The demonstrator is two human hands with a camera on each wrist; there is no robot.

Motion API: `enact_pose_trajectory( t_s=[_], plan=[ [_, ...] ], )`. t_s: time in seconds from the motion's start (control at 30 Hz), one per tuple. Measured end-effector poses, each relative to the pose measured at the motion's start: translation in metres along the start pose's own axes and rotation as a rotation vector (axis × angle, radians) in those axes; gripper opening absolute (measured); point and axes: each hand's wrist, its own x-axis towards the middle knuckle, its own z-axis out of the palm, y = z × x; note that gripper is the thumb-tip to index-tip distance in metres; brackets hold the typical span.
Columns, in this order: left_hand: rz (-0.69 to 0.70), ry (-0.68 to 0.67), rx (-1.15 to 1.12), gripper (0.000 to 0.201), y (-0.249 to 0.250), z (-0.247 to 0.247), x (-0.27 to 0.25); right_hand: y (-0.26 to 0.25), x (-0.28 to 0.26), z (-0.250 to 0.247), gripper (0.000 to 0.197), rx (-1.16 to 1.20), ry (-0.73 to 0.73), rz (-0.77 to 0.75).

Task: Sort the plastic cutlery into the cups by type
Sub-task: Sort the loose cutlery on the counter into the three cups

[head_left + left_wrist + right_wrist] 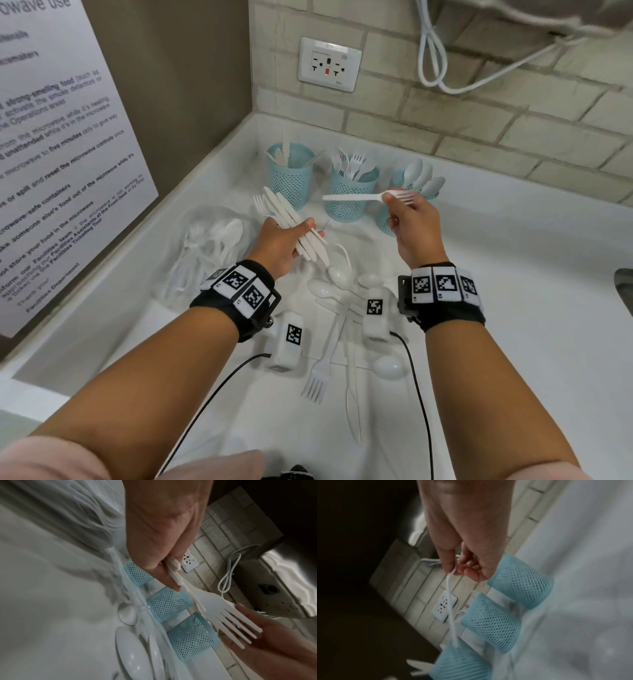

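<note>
Head view shows my right hand (pixel 416 226) pinching a single white fork (pixel 368 197) near its tines, handle pointing left, held level in the air above the gap between the middle cup (pixel 351 197) and the right cup (pixel 394 219). So that grip is clamped on the fork. My left hand (pixel 286 245) has its grip wrapped round a bundle of cutlery (pixel 291 221), mostly knives with at least one fork at the far end, held just in front of the left cup (pixel 291 178).

All three blue mesh cups stand in a row at the back of the white desk (pixel 513 274). The left one has knives in it, the middle one forks, the right one spoons. Loose cutlery (pixel 337 329) is scattered on the desk between my wrists: several spoons, a fork, a knife. A clear bag (pixel 209 243) with more pieces lies to the left.

I judge the step in hand to be dropping this fork into the middle cup. Next I would need to tip it upright and bring it left over the fork cup's mouth before letting go. Forks already crowd that cup, so the handle should go down into a gap. Plenty is left to sort after that.
</note>
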Motion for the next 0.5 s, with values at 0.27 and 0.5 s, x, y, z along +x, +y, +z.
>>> enact_pose_trajectory(
  t_s=[0.27,0.5],
  plan=[
    [-0.05,0.004,-0.053,0.002,-0.004,-0.004,0.003,-0.005,0.005,0.001,0.011,0.37,0.011,0.204],
    [-0.131,0.007,-0.105,0.007,-0.005,0.0,0.006,0.012,-0.012,0.001,0.046,-0.007,-0.552,0.36]
  ],
)
